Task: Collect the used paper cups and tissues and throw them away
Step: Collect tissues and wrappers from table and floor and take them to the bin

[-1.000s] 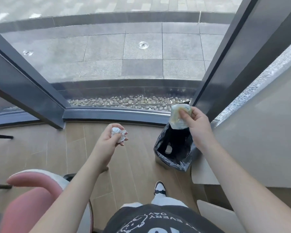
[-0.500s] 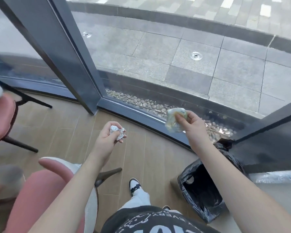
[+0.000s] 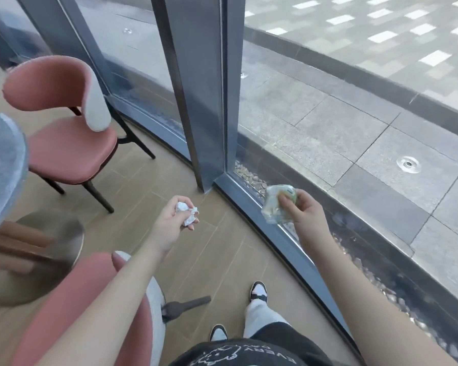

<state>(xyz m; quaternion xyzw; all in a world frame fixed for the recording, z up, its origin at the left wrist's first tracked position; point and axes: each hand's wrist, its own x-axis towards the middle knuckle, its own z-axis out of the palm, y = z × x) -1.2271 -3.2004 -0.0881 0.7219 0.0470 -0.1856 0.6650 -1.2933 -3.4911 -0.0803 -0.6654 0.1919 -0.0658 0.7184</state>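
standing by the grey window post [image 3: 204, 101], both arms out over the wooden floor [image 3: 222, 260]. left hand [image 3: 169, 223] just this side of the post's foot, fingers curled round a crumpled white tissue [image 3: 187, 213]. right hand [image 3: 302, 215] right of the post, over the window sill, fingertips and thumb pinching a squashed paper cup [image 3: 276, 204], pale with green print. pink chair [image 3: 64, 128] left of the post, grey round table [image 3: 0, 167] further left, partly out of frame.
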